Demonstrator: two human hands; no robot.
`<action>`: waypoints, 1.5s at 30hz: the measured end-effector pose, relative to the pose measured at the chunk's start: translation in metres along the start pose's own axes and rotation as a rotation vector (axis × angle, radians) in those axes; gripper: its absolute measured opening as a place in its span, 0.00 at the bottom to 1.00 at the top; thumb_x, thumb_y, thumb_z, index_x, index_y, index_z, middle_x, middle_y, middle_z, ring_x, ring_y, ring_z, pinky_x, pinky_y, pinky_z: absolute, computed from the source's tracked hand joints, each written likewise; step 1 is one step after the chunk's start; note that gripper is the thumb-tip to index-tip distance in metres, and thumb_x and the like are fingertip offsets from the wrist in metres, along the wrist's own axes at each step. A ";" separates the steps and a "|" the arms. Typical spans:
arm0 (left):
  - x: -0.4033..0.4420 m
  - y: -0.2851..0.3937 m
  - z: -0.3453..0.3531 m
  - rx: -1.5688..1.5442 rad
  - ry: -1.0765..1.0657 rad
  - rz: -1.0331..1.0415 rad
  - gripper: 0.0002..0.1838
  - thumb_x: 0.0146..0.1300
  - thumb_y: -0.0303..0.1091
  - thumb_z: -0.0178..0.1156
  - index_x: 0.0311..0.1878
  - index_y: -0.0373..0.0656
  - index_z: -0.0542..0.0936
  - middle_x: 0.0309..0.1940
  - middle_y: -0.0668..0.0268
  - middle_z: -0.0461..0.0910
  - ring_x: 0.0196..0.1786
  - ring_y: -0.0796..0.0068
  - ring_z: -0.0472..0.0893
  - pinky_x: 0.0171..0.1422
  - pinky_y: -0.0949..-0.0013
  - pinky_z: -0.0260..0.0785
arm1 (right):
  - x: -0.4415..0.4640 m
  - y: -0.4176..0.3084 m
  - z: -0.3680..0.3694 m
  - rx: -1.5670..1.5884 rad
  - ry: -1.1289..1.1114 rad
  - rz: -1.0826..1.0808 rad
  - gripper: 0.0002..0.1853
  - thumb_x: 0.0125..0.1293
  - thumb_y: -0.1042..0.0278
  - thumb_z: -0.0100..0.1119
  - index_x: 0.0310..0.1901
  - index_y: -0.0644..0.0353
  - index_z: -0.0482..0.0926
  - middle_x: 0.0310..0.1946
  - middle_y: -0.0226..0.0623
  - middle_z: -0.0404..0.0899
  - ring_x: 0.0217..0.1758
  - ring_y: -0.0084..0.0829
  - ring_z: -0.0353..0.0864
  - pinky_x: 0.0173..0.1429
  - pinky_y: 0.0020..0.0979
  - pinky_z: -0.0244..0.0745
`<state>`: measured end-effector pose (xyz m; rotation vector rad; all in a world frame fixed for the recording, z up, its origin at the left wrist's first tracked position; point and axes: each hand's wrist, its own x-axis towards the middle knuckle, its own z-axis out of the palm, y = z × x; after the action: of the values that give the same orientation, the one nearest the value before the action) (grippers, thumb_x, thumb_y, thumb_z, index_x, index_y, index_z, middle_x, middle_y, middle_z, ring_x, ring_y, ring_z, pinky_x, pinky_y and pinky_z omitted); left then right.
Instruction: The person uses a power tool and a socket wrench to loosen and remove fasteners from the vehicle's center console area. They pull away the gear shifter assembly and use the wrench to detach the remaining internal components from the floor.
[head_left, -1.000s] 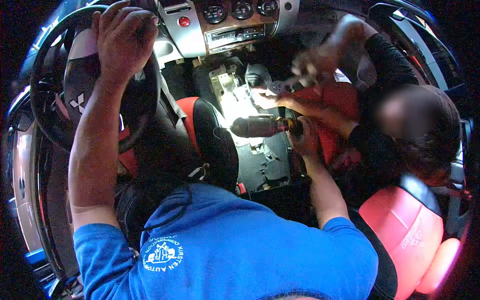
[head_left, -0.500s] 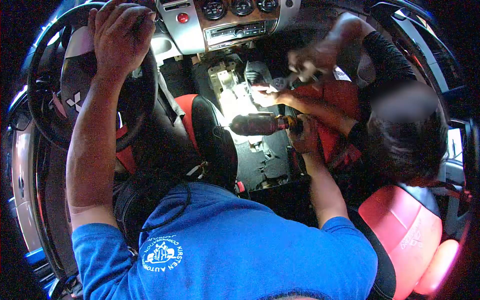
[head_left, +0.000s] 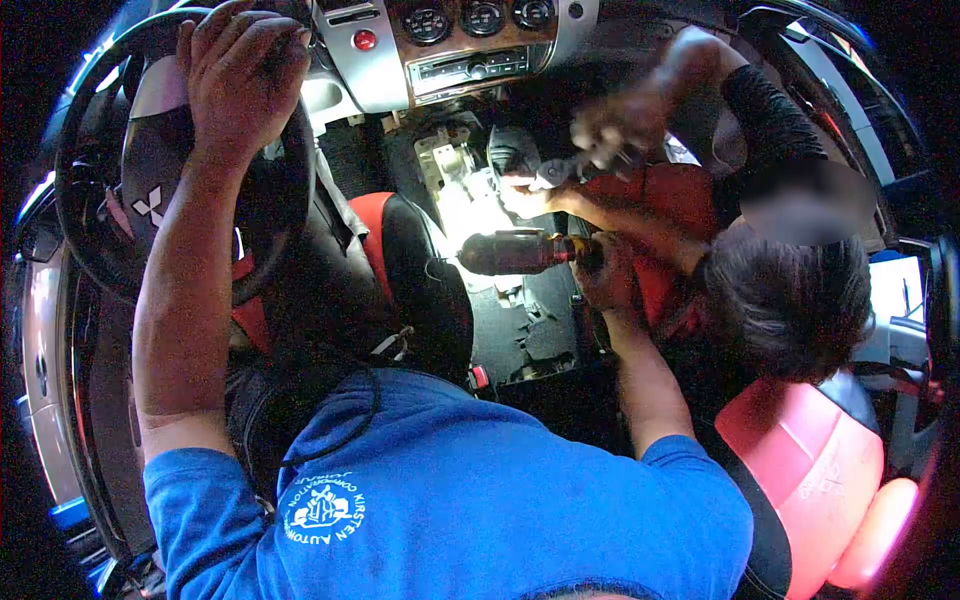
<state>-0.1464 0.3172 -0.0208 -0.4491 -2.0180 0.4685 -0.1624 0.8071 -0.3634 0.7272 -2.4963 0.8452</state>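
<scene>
My left hand [head_left: 245,75] rests on the top right of the black steering wheel [head_left: 66,190], its fingers bent over the rim. In my right hand [head_left: 607,272] is the end of a dark cylindrical work light [head_left: 510,252], which lies level and points left. Bright light falls on the exposed metal bracket [head_left: 455,185] of the centre console. Just beyond the light, a co-worker's hand [head_left: 527,200] touches the lit parts beside a grey tool [head_left: 552,173]. The co-worker's other hand [head_left: 625,130] is blurred at the tool's right end.
The co-worker [head_left: 790,290] leans in from the right over a red and black seat [head_left: 800,460]. Ahead is the dashboard with a radio [head_left: 475,68] and round dials. A black and red seat edge [head_left: 425,270] stands left of the console. A red buckle [head_left: 480,377] is near my body.
The co-worker's head has moved down and to the left. The co-worker's blurred hand has shifted slightly. My left hand has moved slightly left since the earliest frame; my right hand stays almost in place.
</scene>
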 end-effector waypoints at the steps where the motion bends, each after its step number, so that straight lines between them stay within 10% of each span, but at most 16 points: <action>1: 0.000 0.001 0.000 -0.003 -0.001 -0.013 0.07 0.66 0.38 0.64 0.44 0.50 0.83 0.47 0.66 0.84 0.63 0.59 0.78 0.72 0.50 0.60 | 0.000 0.000 -0.001 0.004 -0.018 0.013 0.33 0.54 0.52 0.74 0.56 0.63 0.76 0.54 0.52 0.78 0.60 0.55 0.75 0.68 0.53 0.68; 45: 0.003 0.004 -0.002 0.000 0.002 -0.067 0.06 0.65 0.39 0.65 0.43 0.52 0.83 0.47 0.67 0.84 0.64 0.60 0.77 0.72 0.47 0.57 | 0.018 -0.028 -0.022 0.040 -0.182 0.170 0.30 0.55 0.57 0.74 0.56 0.61 0.76 0.51 0.50 0.80 0.57 0.53 0.78 0.66 0.50 0.72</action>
<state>-0.1450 0.3226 -0.0201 -0.3803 -2.0243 0.4262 -0.1557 0.7960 -0.3252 0.6375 -2.7415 0.9274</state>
